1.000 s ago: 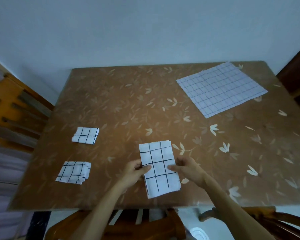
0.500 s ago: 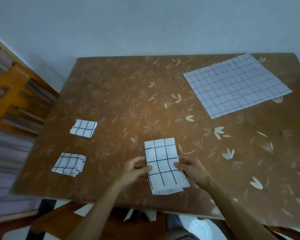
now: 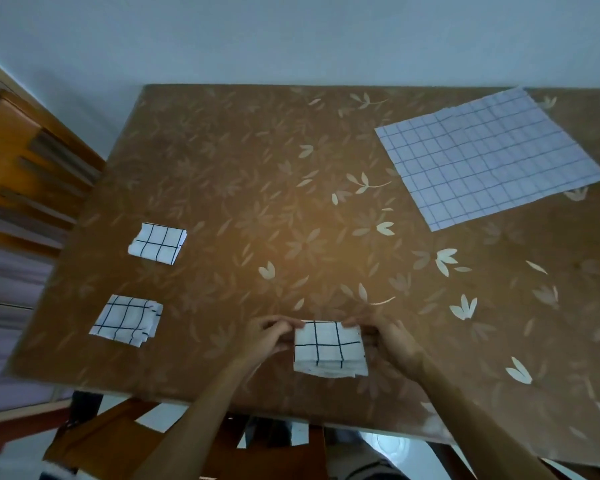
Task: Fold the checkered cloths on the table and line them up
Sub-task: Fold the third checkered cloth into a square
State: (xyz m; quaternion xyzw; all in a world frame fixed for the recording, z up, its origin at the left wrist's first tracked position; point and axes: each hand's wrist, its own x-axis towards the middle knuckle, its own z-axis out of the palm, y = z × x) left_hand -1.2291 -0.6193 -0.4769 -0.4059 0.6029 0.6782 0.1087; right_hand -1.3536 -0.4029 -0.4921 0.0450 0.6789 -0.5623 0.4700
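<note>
A: What were the hands doing?
B: The left hand [image 3: 269, 336] and right hand [image 3: 387, 336] pinched the far corners of a folded cloth [image 3: 329, 349], fingers closed on its edge. It lay on the table [image 3: 257, 168] by the near edge.
A: And farther from that cloth?
B: Left of it sat a second folded cloth [image 3: 127, 320], a third [image 3: 157, 242] just beyond. Far right of it, an open cloth [image 3: 489, 155] lay flat.

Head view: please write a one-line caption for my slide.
Both hands, left and right, fold a checkered cloth at the table edge; two folded cloths lie left, one unfolded far right.
</note>
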